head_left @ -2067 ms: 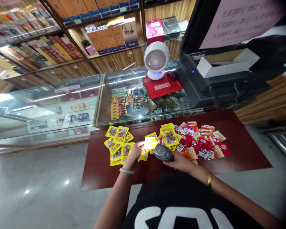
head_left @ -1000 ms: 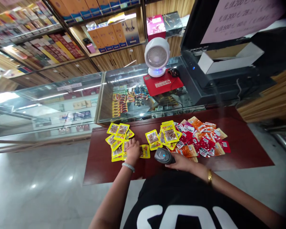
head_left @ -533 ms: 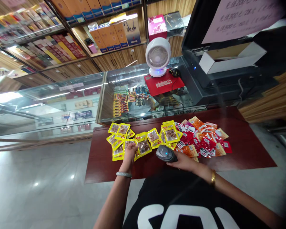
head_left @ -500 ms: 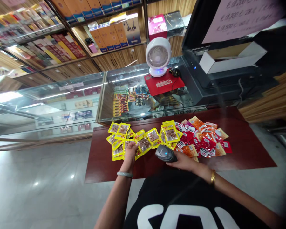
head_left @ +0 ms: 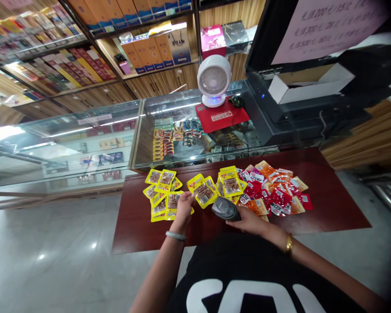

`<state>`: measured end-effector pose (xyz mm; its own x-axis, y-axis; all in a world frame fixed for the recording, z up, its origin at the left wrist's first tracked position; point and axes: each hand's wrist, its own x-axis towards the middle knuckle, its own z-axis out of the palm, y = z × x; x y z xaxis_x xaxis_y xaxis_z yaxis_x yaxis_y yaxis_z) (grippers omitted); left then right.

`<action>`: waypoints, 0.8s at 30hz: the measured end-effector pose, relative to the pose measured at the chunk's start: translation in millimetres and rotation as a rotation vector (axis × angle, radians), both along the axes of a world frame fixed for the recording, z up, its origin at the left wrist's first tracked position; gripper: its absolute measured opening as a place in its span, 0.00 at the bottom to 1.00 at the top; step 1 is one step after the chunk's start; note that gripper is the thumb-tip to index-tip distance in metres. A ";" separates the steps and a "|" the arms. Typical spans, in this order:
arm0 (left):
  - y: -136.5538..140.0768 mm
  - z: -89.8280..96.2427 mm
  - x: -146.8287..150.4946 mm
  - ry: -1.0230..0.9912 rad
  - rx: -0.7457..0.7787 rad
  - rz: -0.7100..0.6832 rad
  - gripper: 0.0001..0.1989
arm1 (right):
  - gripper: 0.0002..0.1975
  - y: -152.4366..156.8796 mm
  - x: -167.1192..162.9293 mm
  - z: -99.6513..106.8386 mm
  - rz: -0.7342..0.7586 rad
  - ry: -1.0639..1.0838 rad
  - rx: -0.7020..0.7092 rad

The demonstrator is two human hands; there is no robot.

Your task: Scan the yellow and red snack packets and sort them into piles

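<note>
Yellow-bordered plastic: holds one packet [head_left: 203, 194] by its left edge in a narrow pinch of the left hand [head_left: 183, 207], probably to leave the face uncovered. Overlaps a second packet [head_left: 210, 182] behind; cannot tell whether lifted clear or resting on it. Grips a dark grey scanner [head_left: 224, 208] with the right hand [head_left: 246, 220] wrapped around the handle, head just beside the packet, presumably for short reach. Shows a left group of yellow packets [head_left: 159, 184] partly covered by the left hand, plus a yellow stack [head_left: 232, 186] adjoining a red-and-orange pile [head_left: 282, 195], perhaps sorted by type. Rests on a dark red tabletop [head_left: 133, 232]. Meets a glass display case [head_left: 176, 161] beyond, bearing a fan [head_left: 213, 80], a red mat [head_left: 220, 117] and a mouse [head_left: 236, 101]. Leaves little room between scanner and left group.
</note>
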<state>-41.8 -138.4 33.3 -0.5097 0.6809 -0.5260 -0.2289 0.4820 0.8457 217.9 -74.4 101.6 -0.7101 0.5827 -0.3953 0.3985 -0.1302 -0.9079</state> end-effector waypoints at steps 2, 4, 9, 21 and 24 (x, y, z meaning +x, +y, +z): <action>5.8 -1.2 10.6 -0.136 0.058 0.006 0.19 | 0.24 -0.9 -1.6 0.1 0.008 0.007 -0.009; 11.8 -2.9 21.1 -0.222 0.090 -0.060 0.21 | 0.24 -2.4 -4.2 -1.5 0.026 0.008 -0.010; -5.9 -6.1 6.8 0.283 -0.078 -0.224 0.14 | 0.26 -4.9 -13.0 -17.7 0.087 -0.032 -0.005; -66.9 -3.3 -81.3 0.966 -0.783 -0.276 0.21 | 0.28 -2.5 -68.4 -39.9 0.183 0.030 -0.016; -69.8 -8.8 -86.1 0.794 -0.671 -0.276 0.16 | 0.28 -2.1 -74.8 -37.2 0.174 0.025 0.003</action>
